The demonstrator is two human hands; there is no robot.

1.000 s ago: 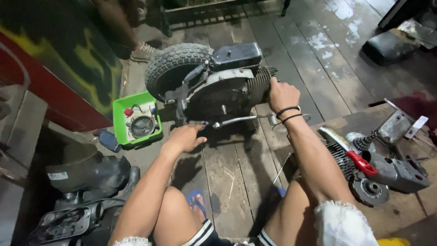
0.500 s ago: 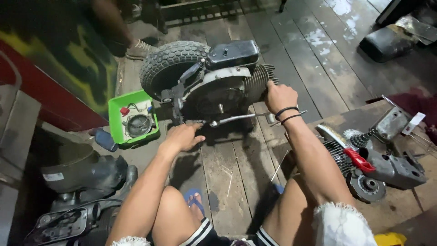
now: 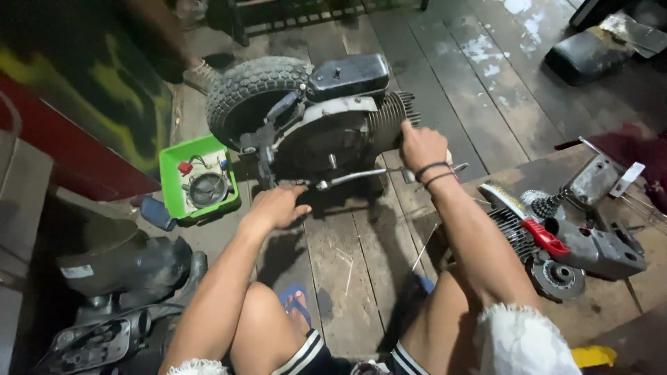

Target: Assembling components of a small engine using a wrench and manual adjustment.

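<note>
A small engine unit (image 3: 326, 125) with a knobbly tyre (image 3: 246, 90) and a finned cylinder lies on the wooden floor in front of me. My left hand (image 3: 278, 206) rests by the near end of a thin chrome lever (image 3: 358, 177) under the engine, fingers loosely curled toward it. On the finned cylinder at the engine's right end my right hand (image 3: 420, 146), with dark bands at the wrist, presses with closed fingers. Whether the left hand actually grips the lever is unclear.
A green tray (image 3: 170, 173) with small parts sits left of the engine. Right of me lie dismantled engine parts, a wire brush and a red-handled tool (image 3: 545, 239). Dark plastic bodywork (image 3: 118, 271) is piled at lower left. Another person's foot (image 3: 201, 69) stands beyond the tyre.
The view has tilted slightly, so the engine sits a little higher in the frame. Both hands stay on the same spots.
</note>
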